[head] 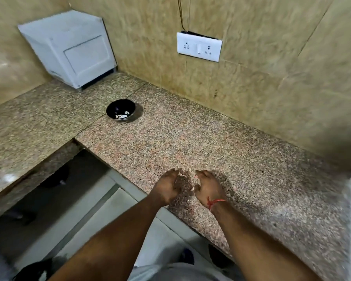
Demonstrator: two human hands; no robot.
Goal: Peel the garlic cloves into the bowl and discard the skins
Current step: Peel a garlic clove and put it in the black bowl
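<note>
While both hands work at the near edge of the speckled granite tabletop point(241, 142), the black bowl point(121, 110) stands well apart from them, toward the back corner, with a few pale peeled cloves point(122, 116) lying in its bottom. The left hand point(167, 188) and right hand point(208, 186) are cupped toward each other, fingers curled; thin pale scraps, probably garlic skins point(183, 175), show between the fingertips, and a small pale piece point(193, 188) sits at the right thumb. Motion blur prevents telling whether either grip encloses a clove, loose skin, or both; each appears closed on garlic material.

Risks, as judged from this arrangement: the hands sit just above the tabletop edge, with open floor point(101, 209) below, so any papery skin or slipped clove could drop off the tabletop and out of reach. The bowl's distance means each peeled clove must be carried across, a chance to drop it or to bring clinging skin along into the bowl. No container for the skins can be identified, so loose scraps may scatter. A white box point(69, 49) and a wall socket point(199, 46) lie clear of the work.
</note>
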